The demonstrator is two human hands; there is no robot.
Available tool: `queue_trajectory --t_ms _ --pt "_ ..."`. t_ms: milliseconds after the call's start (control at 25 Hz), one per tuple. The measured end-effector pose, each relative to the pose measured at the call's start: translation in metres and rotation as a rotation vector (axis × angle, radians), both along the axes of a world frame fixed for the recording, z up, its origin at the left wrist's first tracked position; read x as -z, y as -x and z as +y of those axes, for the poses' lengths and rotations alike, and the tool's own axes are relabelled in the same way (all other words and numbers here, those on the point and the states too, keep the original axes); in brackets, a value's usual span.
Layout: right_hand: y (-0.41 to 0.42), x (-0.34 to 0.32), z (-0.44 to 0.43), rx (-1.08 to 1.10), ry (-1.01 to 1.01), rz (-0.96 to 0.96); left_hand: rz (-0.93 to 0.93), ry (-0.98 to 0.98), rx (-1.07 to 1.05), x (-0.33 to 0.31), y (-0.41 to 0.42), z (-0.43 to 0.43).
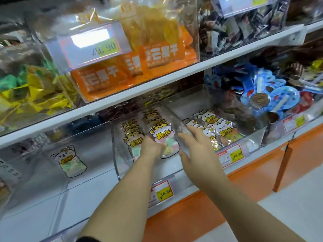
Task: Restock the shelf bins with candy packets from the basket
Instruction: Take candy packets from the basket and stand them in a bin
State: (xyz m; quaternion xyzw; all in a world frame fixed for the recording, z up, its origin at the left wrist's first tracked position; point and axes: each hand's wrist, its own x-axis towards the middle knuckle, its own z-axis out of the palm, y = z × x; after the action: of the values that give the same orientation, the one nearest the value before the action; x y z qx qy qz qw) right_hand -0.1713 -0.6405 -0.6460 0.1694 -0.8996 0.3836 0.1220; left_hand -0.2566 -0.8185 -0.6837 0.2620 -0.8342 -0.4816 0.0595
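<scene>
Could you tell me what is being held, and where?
The left hand grips the front candy packet by its lower left edge; the right hand holds nothing.

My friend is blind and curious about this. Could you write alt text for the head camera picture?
A person's left hand touches a candy packet in the middle clear bin of a shop shelf, while the open right hand hovers beside it. The bin on its left holds a single packet.
</scene>
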Motion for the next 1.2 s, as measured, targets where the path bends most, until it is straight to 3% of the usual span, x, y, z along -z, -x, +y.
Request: queue_trajectory --t_ms 280,640,760,920,1040,1200 --pt "-0.007 -0.005 -0.003 0.001 0.007 -0.007 -0.121 0.372 -0.104 -0.009 0.002 0.007" --pt "-0.007 -0.005 -0.002 -0.003 0.019 -0.017 0.046 0.337 -0.125 -0.013 -0.01 0.021" --pt "-0.007 -0.004 -0.002 -0.008 0.022 -0.011 0.032 0.425 0.052 -0.01 -0.017 0.015" --pt "-0.008 -0.003 -0.003 0.003 0.029 -0.015 -0.224 0.618 0.508 -0.004 -0.029 0.014" --pt "-0.009 -0.003 -0.004 0.004 0.031 -0.016 -0.477 0.665 0.565 -0.006 -0.025 0.022" --pt "-0.008 -0.002 -0.004 0.004 0.038 -0.012 -0.53 0.712 0.557 -0.006 -0.023 0.025"
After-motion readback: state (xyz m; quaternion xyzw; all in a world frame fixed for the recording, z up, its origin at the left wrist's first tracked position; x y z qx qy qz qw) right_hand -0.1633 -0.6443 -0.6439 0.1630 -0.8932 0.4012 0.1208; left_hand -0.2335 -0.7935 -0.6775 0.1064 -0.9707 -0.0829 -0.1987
